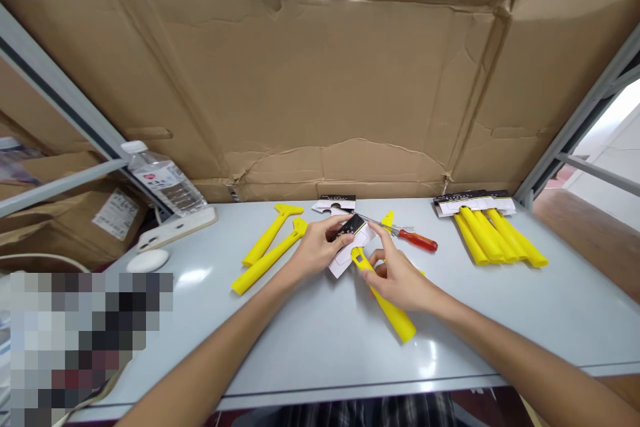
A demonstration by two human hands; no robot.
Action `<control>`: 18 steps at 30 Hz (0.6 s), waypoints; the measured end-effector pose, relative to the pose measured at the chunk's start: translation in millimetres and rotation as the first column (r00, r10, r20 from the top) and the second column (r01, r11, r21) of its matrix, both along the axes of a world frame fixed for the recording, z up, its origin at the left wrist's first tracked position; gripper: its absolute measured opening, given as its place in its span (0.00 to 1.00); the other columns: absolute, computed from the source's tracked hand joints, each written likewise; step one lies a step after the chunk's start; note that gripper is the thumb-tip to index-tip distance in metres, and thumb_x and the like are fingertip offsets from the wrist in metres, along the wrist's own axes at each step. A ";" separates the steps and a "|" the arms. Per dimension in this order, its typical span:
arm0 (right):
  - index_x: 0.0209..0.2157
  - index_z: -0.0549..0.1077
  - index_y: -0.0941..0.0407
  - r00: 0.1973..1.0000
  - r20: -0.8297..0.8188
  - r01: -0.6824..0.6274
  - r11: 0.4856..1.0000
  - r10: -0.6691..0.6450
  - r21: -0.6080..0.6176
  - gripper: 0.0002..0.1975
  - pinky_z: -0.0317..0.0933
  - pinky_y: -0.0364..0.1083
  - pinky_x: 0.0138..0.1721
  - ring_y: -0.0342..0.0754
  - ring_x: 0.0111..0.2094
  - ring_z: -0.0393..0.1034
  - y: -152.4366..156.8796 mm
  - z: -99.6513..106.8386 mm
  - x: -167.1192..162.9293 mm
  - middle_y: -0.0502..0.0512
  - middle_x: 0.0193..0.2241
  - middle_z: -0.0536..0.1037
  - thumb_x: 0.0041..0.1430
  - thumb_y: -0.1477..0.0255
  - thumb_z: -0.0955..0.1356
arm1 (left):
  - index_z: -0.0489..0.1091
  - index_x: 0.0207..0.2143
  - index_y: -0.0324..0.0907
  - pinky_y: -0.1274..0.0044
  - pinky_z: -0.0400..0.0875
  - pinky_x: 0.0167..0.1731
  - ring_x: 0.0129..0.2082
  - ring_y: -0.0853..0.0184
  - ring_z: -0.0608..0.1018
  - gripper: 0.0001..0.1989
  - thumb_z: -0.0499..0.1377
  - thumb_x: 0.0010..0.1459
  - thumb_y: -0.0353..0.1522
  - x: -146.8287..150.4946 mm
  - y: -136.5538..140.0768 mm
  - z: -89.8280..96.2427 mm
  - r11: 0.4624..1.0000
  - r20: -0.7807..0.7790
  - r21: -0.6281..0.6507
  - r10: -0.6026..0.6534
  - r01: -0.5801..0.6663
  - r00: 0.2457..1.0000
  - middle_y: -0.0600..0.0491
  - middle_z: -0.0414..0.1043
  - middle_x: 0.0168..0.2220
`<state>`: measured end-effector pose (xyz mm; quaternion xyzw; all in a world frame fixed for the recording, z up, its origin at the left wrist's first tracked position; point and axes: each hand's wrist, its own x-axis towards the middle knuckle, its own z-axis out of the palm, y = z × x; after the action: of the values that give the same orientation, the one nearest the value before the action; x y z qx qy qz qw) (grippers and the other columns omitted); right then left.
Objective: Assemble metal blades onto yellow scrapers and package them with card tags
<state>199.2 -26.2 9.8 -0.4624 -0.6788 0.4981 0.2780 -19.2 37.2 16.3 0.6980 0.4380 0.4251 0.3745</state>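
My left hand is closed on a folded black-and-white header card, thumb on its front. My right hand grips a yellow plastic handle near its slotted top end, which meets the card's lower right edge. Its index finger rests against the card. Whether the handle is fastened to the card cannot be made out. Just beyond the hands lie a screwdriver with a red handle and another yellow piece, partly hidden. More header cards lie behind my left hand.
Two yellow T-headed handles lie left of my hands. Several carded yellow handles are grouped at the right. A cardboard sheet walls the back of the grey table. At the left are a water bottle, a power strip and a white mouse.
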 end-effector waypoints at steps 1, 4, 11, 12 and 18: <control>0.75 0.40 0.43 0.996 0.086 -0.001 0.996 -0.007 0.086 0.42 0.64 0.43 0.40 0.40 0.35 0.67 -3.4 -0.5 1.2 0.54 0.42 0.73 0.66 0.61 0.65 | 0.79 0.52 0.43 0.71 0.73 0.37 0.33 0.60 0.80 0.20 0.67 0.58 0.41 1.3 -1.6 -0.6 0.998 -0.053 0.064 0.011 -0.007 0.999 0.50 0.82 0.36; 0.73 0.54 0.45 0.942 0.333 -0.058 0.962 -0.036 0.266 0.33 0.56 0.44 0.43 0.43 0.37 0.63 -15.8 -3.4 4.8 0.56 0.38 0.75 0.68 0.62 0.61 | 0.80 0.52 0.48 0.69 0.72 0.42 0.33 0.60 0.79 0.17 0.63 0.62 0.39 7.0 -5.8 -7.3 0.982 -0.160 0.189 0.039 -0.008 0.986 0.52 0.81 0.33; 0.72 0.58 0.54 0.845 0.513 -0.019 0.951 -0.150 0.309 0.33 0.48 0.42 0.41 0.44 0.36 0.62 -31.1 -9.0 3.8 0.58 0.38 0.76 0.68 0.62 0.61 | 0.81 0.47 0.47 0.68 0.71 0.49 0.44 0.58 0.79 0.15 0.61 0.65 0.43 12.4 -10.0 -18.5 0.955 -0.342 0.255 -0.059 0.153 0.938 0.46 0.79 0.47; 0.71 0.59 0.54 0.846 0.510 -0.011 0.951 -0.157 0.310 0.32 0.48 0.42 0.41 0.43 0.36 0.63 -30.8 -9.0 3.5 0.58 0.37 0.76 0.68 0.62 0.61 | 0.80 0.48 0.46 0.67 0.71 0.52 0.48 0.56 0.79 0.17 0.63 0.63 0.45 10.7 -10.7 -16.1 0.943 -0.373 0.266 -0.089 0.198 0.923 0.44 0.76 0.53; 0.72 0.59 0.56 0.817 0.549 -0.034 0.936 -0.176 0.351 0.33 0.50 0.42 0.43 0.46 0.39 0.67 -26.6 -11.6 8.4 0.59 0.39 0.78 0.67 0.62 0.61 | 0.79 0.54 0.44 0.63 0.66 0.61 0.59 0.51 0.74 0.24 0.70 0.55 0.38 2.3 -12.1 -2.8 0.870 -0.528 0.262 -0.234 0.418 0.816 0.42 0.67 0.63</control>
<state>207.7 -52.8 -1.8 -0.5597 -0.7891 0.1985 0.1569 -16.8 25.1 13.5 0.9038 0.3012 0.2407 0.1857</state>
